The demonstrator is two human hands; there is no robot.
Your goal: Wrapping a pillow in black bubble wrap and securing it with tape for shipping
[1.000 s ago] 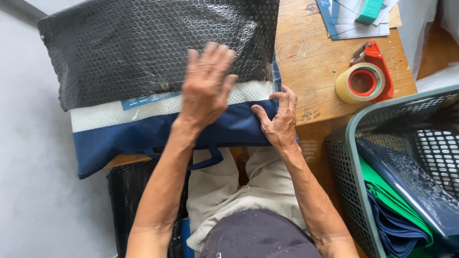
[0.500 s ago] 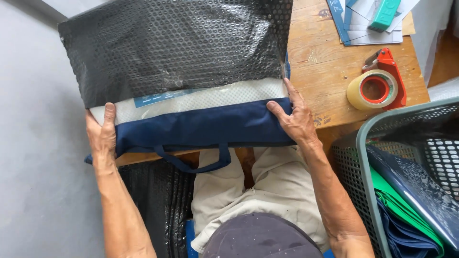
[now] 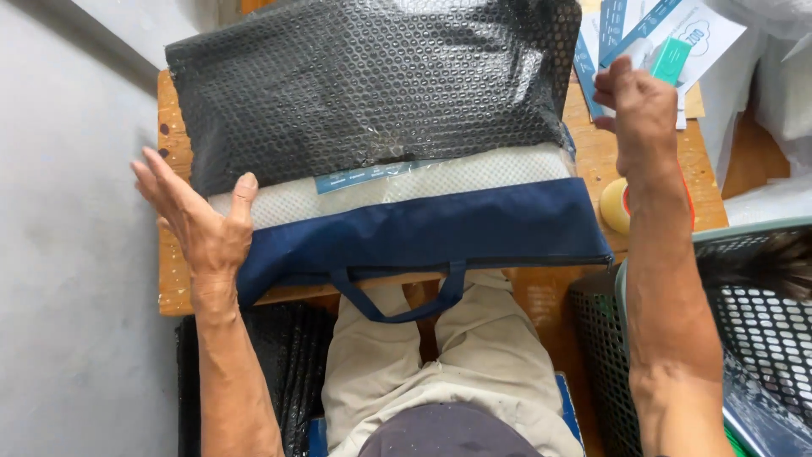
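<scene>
While the bag (image 3: 423,228) is lying flat across the wooden table (image 3: 169,279), it is being steadied at its left end by the left hand (image 3: 199,224). That hand is spread open, fingers loose and nothing being grasped, with the thumb resting against the bag's white mesh band (image 3: 474,173). Most of the bag is being covered by black bubble wrap (image 3: 364,85), which is lying over its far part, while the navy edge nearest the person is being left bare. From that edge a navy handle (image 3: 397,300) is hanging over the table's rim, above the person's knees.

To the right of the bag, the right hand (image 3: 639,106) is being held up over the table's far right corner, apart from the bag. Its fingers are being curled loosely; whether anything is being gripped cannot be told. Just beyond it, a green box (image 3: 672,59) and printed papers (image 3: 702,25) are lying. A tape roll (image 3: 615,206) is being partly hidden by the right forearm, just right of the bag. A grey basket (image 3: 753,322) is standing right of the table.
</scene>
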